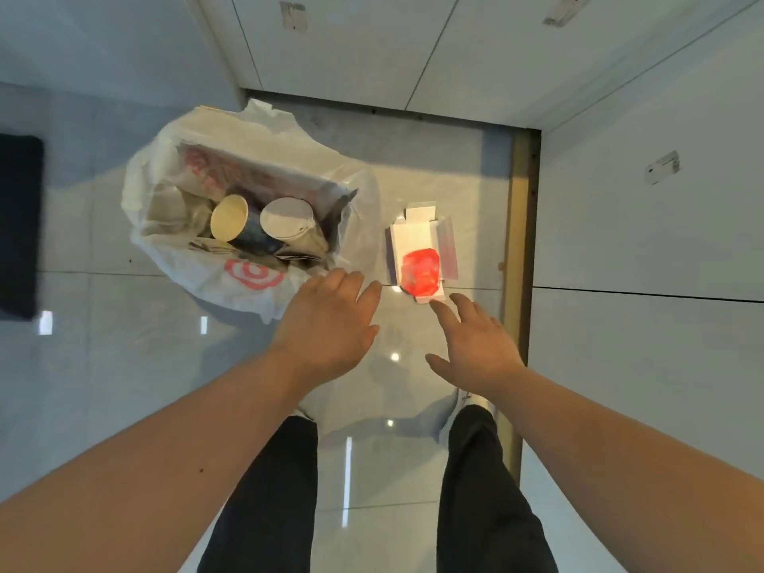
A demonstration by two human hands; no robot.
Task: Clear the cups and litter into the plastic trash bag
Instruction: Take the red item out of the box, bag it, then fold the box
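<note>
A white plastic trash bag (173, 258) with a red logo stands open on the glossy floor, left of centre. Inside lie a dark cup with a cream interior (231, 225), a white-lidded cup (287, 217) and crumpled paper litter. To the bag's right an open white cardboard box (413, 237) lies on the floor with a red wrapper (421, 271) in it. My left hand (326, 324) hovers open just below the bag's near rim. My right hand (475, 341) is open, fingers spread, fingertips almost at the box's near edge. Neither hand holds anything.
A white panelled wall runs along the right, with a brass-coloured floor strip (516, 241) at its foot. Another wall closes the back. A dark mat (18, 225) lies at the far left. My legs in dark trousers (268, 490) stand below the hands.
</note>
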